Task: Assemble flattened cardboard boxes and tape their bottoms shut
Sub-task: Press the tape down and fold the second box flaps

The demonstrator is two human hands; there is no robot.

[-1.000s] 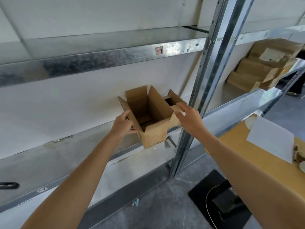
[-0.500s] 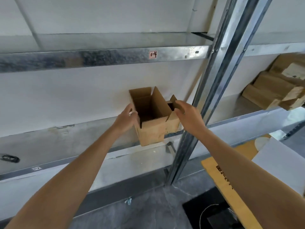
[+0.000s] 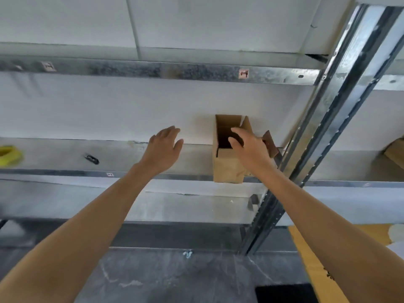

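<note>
**Built box stands on the shelf, both hands off it**

The small brown cardboard box [image 3: 227,168] stands upright on the galvanised steel shelf [image 3: 65,172], its front face at the shelf's front rim, its top flaps raised and its mouth open. It holds its squared shape, so the folding step looks done for this one. The bottom is hidden, so I cannot tell whether tape is on it.

The left hand [image 3: 164,149] hangs well apart from the box on its left, fingers spread and holding nothing. The right hand [image 3: 249,150] is in front of the box's upper right side, fingers straight and loosely fanned, pinching nothing. Whether the fingertips touch the cardboard cannot be told.

A darker brown cardboard flap [image 3: 270,145] shows just behind the right hand, likely a second box beside the first. By my reading, more flat boxes are left to build.

Room is tight on the right: the perforated steel upright post [image 3: 328,127] rises near the box. Leftward the shelf runs long, with only a small black object [image 3: 91,159] and a blurred yellow object [image 3: 8,155] far off. The shelf beam above [image 3: 153,69] limits lifting height.
</note>
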